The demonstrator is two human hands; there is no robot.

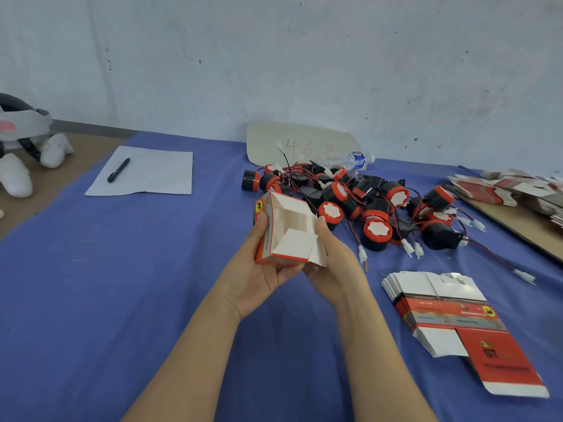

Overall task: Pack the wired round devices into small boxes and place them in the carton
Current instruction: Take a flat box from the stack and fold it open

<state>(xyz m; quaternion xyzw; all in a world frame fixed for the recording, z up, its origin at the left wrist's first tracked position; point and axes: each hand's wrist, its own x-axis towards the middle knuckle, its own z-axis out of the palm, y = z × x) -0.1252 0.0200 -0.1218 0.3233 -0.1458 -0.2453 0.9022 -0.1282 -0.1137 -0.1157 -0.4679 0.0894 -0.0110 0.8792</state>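
A small red-and-white box (285,231) is held above the blue table, its end open toward me with white flaps folded inward. My left hand (259,269) grips its left side and underside, thumb on the printed wall. My right hand (333,257) holds the right side, thumb on the right flap. Behind the box lies a heap of black round devices (365,205) with red caps, red-black wires and white plugs. A stack of flat unfolded boxes (451,312) lies at the right. No carton is in view.
A sheet of paper (152,175) with a black pen (118,169) lies at the back left. A card marked 46 (316,138) and a water bottle (350,160) stand by the wall. More flat boxes (515,190) rest on a cardboard sheet at far right.
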